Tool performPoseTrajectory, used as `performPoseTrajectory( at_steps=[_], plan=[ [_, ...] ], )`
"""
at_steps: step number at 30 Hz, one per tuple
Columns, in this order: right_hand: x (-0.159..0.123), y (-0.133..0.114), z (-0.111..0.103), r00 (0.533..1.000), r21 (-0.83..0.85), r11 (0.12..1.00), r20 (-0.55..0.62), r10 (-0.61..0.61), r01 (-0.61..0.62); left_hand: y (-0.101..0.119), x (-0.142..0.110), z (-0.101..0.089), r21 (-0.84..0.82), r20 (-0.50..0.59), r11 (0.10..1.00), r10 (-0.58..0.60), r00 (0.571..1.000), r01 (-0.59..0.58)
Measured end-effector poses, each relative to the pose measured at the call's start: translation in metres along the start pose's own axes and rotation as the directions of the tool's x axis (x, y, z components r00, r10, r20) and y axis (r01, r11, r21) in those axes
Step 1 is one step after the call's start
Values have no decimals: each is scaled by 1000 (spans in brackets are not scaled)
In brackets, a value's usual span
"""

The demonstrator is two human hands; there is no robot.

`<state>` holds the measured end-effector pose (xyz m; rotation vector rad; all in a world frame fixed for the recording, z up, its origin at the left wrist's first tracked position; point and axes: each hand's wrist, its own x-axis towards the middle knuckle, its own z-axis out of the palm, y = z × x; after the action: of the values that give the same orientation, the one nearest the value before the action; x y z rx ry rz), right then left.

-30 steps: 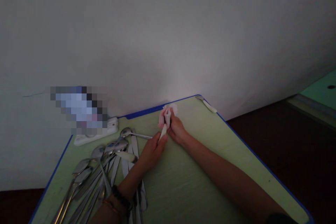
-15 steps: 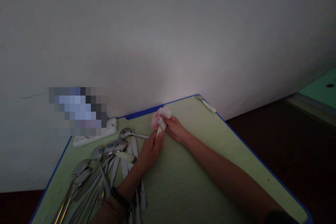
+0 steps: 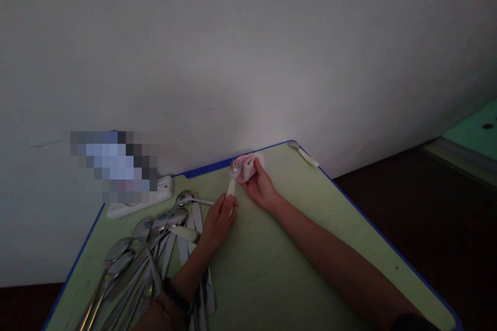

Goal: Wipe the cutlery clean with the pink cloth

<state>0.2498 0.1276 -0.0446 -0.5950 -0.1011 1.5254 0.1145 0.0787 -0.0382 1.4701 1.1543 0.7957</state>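
Note:
My left hand is closed around the white handle of a small fork, its metal head pointing up and away from me. In my right hand is a folded pink and white cloth, pinched between thumb and fingers. The cloth is just right of the fork's head, close against it; whether they touch is hard to tell. Another white-handled fork lies at the table's far right corner. Left of and under my left forearm spreads a pile of metal spoons and table knives.
The pale green table has a blue edge and stands against a grey wall. At its far left a white power strip lies below a blurred-out device. Dark floor shows to the right.
The cloth was wrapped over the fork's head half a second ago. My right hand has drawn it off to the right, and the metal head now shows. My left hand has shifted slightly left.

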Motion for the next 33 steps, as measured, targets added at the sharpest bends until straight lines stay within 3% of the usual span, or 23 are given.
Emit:
performPoseTrajectory(
  at_steps=[6,17,28,33],
  plan=[
    [-5,0,3,981,-48,996,175,83,-76,-2,3,-2,-47,-9,999,6,1000,-6],
    [-6,2,1,956,-214,967,228,186,-137,2,3,-3,7,23,999,37,999,-37],
    [-6,7,-3,961,-250,966,242,135,-73,-1,3,-2,-15,89,999,49,995,-48],
    [-9,0,2,925,-233,967,337,177,-100,-2,2,-3,-50,97,998,49,994,-44]
  ],
)
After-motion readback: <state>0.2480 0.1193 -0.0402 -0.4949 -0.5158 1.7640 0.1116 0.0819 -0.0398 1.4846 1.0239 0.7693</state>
